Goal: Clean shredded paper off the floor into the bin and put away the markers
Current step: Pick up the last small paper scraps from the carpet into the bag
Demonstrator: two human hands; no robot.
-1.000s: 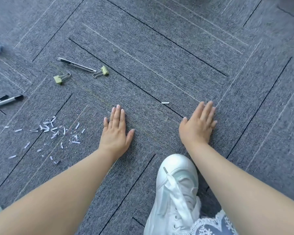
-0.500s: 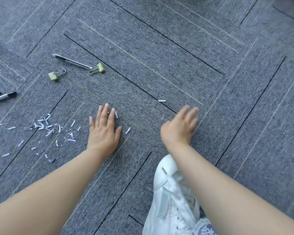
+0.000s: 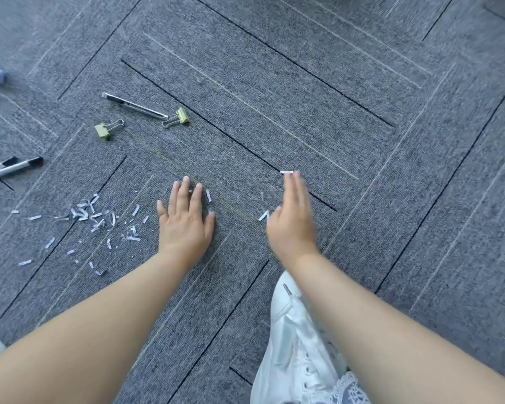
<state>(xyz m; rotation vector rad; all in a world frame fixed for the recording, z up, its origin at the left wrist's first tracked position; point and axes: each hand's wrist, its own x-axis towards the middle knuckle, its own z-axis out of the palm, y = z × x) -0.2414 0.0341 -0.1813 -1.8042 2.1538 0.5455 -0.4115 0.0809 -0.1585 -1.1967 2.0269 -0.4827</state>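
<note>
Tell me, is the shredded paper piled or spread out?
Spread out: shredded paper lies scattered left of the left hand, single strips beside the right hand.

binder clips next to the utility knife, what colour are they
Pale yellow-green bodies with silver wire handles, both binder clips; the head view shows them clearly.

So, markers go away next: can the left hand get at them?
Probably yes: the left hand lies flat and empty, and only loose shreds lie between it and the markers, though it must stretch left.
</note>
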